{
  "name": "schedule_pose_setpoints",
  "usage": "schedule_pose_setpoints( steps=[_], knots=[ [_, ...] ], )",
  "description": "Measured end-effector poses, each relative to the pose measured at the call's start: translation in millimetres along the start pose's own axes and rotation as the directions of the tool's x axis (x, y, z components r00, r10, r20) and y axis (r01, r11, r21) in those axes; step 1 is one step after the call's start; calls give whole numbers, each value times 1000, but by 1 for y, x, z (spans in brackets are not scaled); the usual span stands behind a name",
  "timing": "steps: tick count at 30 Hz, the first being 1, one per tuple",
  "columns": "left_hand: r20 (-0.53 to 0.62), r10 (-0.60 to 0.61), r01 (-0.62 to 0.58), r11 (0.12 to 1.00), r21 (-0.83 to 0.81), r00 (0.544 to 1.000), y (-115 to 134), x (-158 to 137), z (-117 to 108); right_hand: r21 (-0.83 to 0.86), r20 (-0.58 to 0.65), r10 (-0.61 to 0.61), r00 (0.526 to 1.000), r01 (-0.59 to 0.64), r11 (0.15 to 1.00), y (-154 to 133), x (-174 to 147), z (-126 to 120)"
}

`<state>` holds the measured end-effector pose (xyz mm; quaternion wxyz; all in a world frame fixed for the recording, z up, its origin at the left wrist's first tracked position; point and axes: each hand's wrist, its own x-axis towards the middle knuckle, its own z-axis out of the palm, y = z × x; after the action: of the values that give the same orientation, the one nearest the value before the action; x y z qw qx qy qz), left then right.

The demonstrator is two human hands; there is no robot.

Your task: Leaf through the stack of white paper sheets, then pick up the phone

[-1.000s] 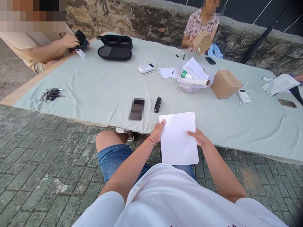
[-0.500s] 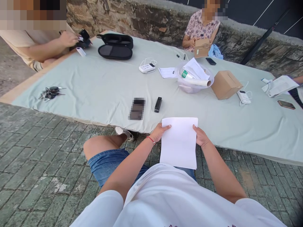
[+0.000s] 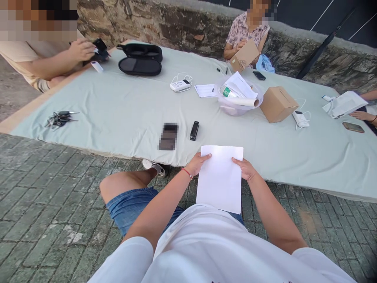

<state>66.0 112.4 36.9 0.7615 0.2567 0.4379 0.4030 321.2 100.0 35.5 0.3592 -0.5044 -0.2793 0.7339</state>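
I hold a blank white sheet of paper [image 3: 220,179] upright over my lap, just in front of the near edge of a low table covered with a pale green cloth [image 3: 118,106]. My left hand [image 3: 196,164] grips its left edge near the top, and my right hand [image 3: 244,169] grips its right edge. A red string circles my left wrist. On the cloth just beyond the paper lie a small black device [image 3: 194,130] and a blurred dark phone [image 3: 168,136].
A clear bowl with papers and a roll [image 3: 239,98], a cardboard box [image 3: 277,104], white chargers [image 3: 180,84], keys [image 3: 58,118], an open black case [image 3: 140,59] lie on the cloth. One person at far left handles a black object; another opposite holds a small box [image 3: 244,56]. Paving below.
The sheet has straightened from a slight tilt to square in my hands and sits a little lower. The person opposite has tilted their box. A hand has appeared at the far right.
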Motion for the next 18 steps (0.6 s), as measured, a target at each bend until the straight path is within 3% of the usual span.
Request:
schedule_pose_setpoints(
  steps=[5,7,12,18],
  knots=[
    [250,-115,91,990,103,961,10,-6,-17,103,-91,-6,996,15,995,8,7,-5],
    [235,-116,89,988,125,965,8,-6,-19,125,-78,-2,997,12,992,9,7,-2],
    [64,-63,62,998,22,996,-6,1,-11,104,-68,-18,997,25,994,7,5,5],
    [72,-67,72,996,-60,995,-7,-2,-10,38,-33,-51,998,53,998,-4,-4,15]
  ],
)
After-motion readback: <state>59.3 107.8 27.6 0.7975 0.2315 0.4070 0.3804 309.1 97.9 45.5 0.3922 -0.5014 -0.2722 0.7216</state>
